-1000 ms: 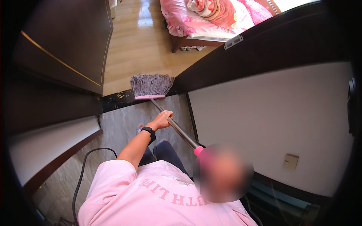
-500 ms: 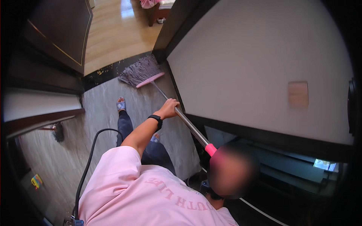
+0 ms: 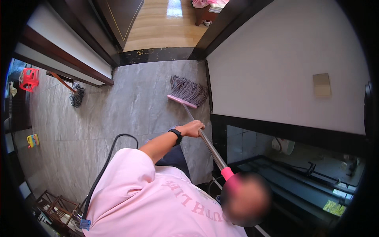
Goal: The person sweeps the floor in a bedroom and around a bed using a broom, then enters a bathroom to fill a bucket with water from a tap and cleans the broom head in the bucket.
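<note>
A mop with grey-purple strands point(image 3: 188, 90) and a pink head bar lies with its strands spread on the grey floor, close to the wall on the right. Its metal pole slants back toward me. My left hand point(image 3: 192, 128), with a black band at the wrist, is wrapped round the middle of that pole. At the pole's upper end, the pink grip point(image 3: 227, 173) runs into my right hand point(image 3: 252, 197). A blurred patch covers this hand, so its single fingers do not show, but it is closed about the grip.
A dark threshold point(image 3: 158, 56) leads to a wood-floored room. On the left stand a second mop point(image 3: 77, 95), a red stool point(image 3: 30, 79), a yellow bottle point(image 3: 33, 140) and a wooden rack point(image 3: 59, 205). A dark glass-topped unit point(image 3: 272, 173) is on my right.
The mop head has come back from the dark threshold, nearer to me, and its strands now trail toward the right wall. Both hands stay on the pole; my view has turned.
</note>
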Demonstrator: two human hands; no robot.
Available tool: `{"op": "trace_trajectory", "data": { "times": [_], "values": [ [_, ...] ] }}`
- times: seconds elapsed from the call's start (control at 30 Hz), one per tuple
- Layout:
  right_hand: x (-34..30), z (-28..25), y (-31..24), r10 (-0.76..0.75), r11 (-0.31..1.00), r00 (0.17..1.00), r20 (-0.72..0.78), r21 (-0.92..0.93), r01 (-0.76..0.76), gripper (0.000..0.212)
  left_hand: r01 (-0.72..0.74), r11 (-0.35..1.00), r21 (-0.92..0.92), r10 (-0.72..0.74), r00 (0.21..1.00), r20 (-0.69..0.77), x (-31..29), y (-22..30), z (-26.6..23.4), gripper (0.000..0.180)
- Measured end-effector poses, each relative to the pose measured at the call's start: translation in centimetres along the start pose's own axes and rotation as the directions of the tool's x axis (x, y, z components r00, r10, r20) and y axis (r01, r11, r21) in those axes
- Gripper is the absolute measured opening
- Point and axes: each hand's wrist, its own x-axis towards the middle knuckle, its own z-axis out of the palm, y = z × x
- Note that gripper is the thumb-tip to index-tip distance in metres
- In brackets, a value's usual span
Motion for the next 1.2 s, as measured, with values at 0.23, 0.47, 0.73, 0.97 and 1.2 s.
{"op": "trace_trajectory", "data": {
  "times": [0.23,0.47,0.73,0.97,1.2],
  "values": [
    [-1.2,4.8,-10.6,0.029,0.999,0.991,0.130,0.039,-0.034,0.017,0.047,0.999,0.001,-0.047,0.994,-0.095,-14.8,0.8,-2.5,0.022],
    [-5.4,8.7,-14.0,0.187,0.874,0.964,-0.189,0.480,-0.076,0.032,0.270,0.963,-0.030,-0.271,0.958,-0.089,-24.0,4.1,-1.5,0.027],
    [-16.9,8.7,-9.1,0.653,0.402,0.621,-0.434,0.893,0.202,0.046,0.291,0.951,0.105,-0.286,0.956,-0.058,-20.1,7.4,7.7,0.020],
    [-34.5,2.9,-1.7,0.745,0.544,0.426,-0.513,0.837,0.056,0.050,0.138,0.963,0.232,-0.151,0.988,0.035,-10.7,12.5,21.5,0.016],
    [-46.0,-2.4,3.8,0.707,0.646,0.402,-0.582,0.763,-0.032,0.045,0.094,0.973,0.211,-0.111,0.991,0.071,-2.1,15.5,36.4,0.023]
  ]
}}
